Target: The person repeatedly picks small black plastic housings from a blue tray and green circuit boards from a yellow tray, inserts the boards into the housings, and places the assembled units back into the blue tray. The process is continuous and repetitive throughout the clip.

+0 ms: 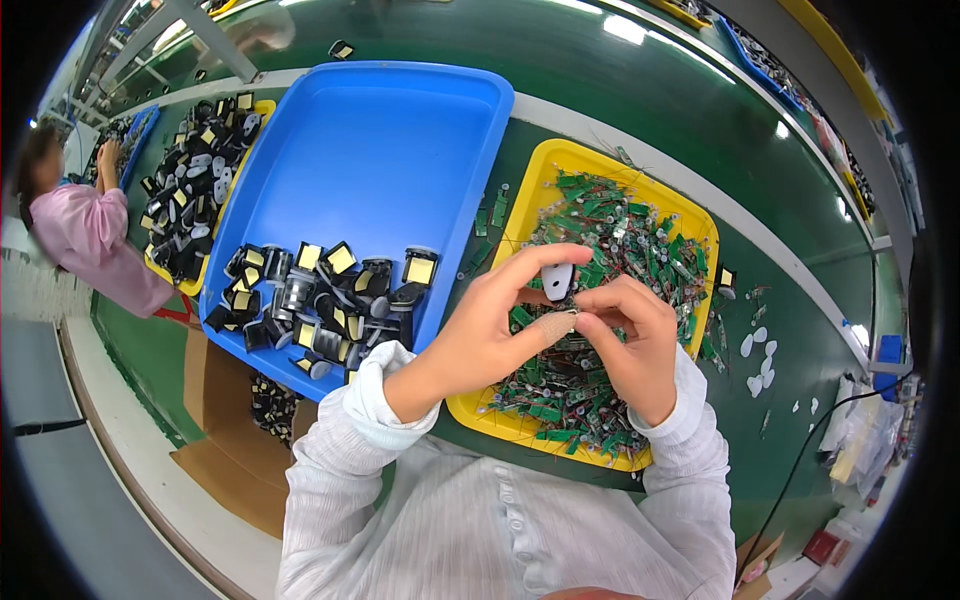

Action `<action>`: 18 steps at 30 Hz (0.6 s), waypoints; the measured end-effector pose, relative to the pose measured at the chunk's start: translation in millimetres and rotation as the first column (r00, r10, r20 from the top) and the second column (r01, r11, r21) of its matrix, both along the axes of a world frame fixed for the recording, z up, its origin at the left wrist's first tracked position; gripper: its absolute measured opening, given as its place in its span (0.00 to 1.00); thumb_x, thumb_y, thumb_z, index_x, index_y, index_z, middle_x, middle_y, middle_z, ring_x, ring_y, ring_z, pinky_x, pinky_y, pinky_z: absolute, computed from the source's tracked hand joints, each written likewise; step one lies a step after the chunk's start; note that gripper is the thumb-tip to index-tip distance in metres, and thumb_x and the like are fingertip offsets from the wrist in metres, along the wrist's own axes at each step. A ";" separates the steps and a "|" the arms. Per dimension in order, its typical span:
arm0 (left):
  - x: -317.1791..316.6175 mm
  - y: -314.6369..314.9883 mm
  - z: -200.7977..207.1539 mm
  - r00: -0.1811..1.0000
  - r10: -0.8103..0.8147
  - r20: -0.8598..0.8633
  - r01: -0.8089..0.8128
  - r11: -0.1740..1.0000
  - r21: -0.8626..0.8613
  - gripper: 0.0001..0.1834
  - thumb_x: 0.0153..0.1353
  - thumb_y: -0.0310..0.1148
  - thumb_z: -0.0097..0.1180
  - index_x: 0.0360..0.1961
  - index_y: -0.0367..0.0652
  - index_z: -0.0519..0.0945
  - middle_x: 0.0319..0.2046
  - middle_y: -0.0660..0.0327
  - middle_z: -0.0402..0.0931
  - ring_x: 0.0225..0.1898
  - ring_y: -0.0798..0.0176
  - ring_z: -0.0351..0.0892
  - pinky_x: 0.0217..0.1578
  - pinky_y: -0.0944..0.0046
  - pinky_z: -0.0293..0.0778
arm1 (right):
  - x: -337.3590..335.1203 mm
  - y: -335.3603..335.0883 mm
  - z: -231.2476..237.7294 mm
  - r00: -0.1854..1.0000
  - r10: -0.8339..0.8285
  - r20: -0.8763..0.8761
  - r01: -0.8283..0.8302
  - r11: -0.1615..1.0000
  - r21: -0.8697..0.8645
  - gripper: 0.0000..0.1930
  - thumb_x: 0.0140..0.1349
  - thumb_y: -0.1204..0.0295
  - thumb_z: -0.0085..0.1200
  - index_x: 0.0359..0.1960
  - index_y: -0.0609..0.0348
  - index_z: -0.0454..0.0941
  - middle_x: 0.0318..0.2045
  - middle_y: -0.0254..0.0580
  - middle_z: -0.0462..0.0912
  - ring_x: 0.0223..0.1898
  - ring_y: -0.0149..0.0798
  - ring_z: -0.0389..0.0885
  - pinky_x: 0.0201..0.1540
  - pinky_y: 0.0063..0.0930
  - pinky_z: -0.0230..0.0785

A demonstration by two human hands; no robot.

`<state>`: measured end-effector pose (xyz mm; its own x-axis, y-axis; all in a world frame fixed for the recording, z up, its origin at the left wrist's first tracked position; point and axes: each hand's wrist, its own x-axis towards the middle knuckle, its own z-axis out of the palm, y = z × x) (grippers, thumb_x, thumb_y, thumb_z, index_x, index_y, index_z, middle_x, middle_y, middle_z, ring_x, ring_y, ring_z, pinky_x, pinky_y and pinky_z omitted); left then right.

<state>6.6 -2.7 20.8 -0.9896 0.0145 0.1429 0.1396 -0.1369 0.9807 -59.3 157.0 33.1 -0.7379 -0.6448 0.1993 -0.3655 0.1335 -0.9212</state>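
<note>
Above the yellow tray [462, 408] I hold a small housing with a pale grey, rounded face [557, 283] between the fingers of my left hand [490, 315]. The index finger lies over its top and the thumb, wrapped in a tan covering, is below it. My right hand [637, 335] meets it from the right, thumb and index finger pinched at the housing's lower end. Whatever is in that pinch is too small to make out. Under both hands lies a heap of green circuit boards [660, 240] with thin wires.
A blue tray [390, 130] at left holds black housings with yellow pads [330, 300]. Farther left stands another heap of housings [195, 190], near a person in pink [95, 230]. White pieces [760, 365] lie on the green table at right. A cardboard box [230, 430] sits below.
</note>
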 end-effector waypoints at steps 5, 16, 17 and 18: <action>-0.3 -0.9 -5.9 0.998 -0.051 -0.022 0.055 0.979 0.194 0.27 0.53 0.21 0.49 0.56 0.35 0.61 0.56 0.54 0.60 0.58 0.60 0.58 0.57 0.60 0.55 | 5.1 -3.9 3.3 0.988 -0.021 -0.151 0.027 0.999 0.042 0.07 0.48 0.83 0.57 0.31 0.65 0.76 0.26 0.43 0.76 0.26 0.35 0.78 0.29 0.22 0.72; 0.4 -0.2 -4.0 0.999 -0.033 -0.029 0.034 0.998 0.049 0.27 0.52 0.18 0.46 0.56 0.34 0.62 0.55 0.54 0.62 0.57 0.62 0.61 0.56 0.61 0.59 | 6.4 -2.6 4.1 0.998 -0.016 -0.059 0.017 1.000 0.005 0.07 0.50 0.82 0.56 0.32 0.65 0.75 0.27 0.43 0.75 0.28 0.35 0.78 0.31 0.23 0.73; 0.2 0.2 -1.6 1.000 -0.015 -0.013 0.016 0.999 0.047 0.27 0.52 0.18 0.47 0.56 0.34 0.62 0.53 0.54 0.64 0.55 0.62 0.63 0.53 0.62 0.62 | 4.7 -1.6 3.2 1.000 -0.011 -0.028 0.011 1.000 -0.012 0.07 0.50 0.82 0.55 0.33 0.66 0.75 0.28 0.43 0.75 0.28 0.35 0.78 0.32 0.23 0.74; 1.3 0.1 0.1 1.000 0.006 0.005 -0.006 0.999 0.044 0.27 0.52 0.19 0.49 0.56 0.35 0.63 0.52 0.54 0.65 0.53 0.63 0.66 0.51 0.62 0.65 | 4.2 -1.2 2.7 1.000 -0.002 0.005 0.002 1.000 -0.028 0.07 0.51 0.82 0.55 0.33 0.66 0.74 0.28 0.43 0.75 0.29 0.35 0.78 0.32 0.23 0.74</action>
<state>7.8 -2.6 20.9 -0.9904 0.0021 0.1382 0.1356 -0.1793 0.9744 -55.1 155.8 35.8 -0.7400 -0.6378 0.2135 -0.3609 0.1087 -0.9263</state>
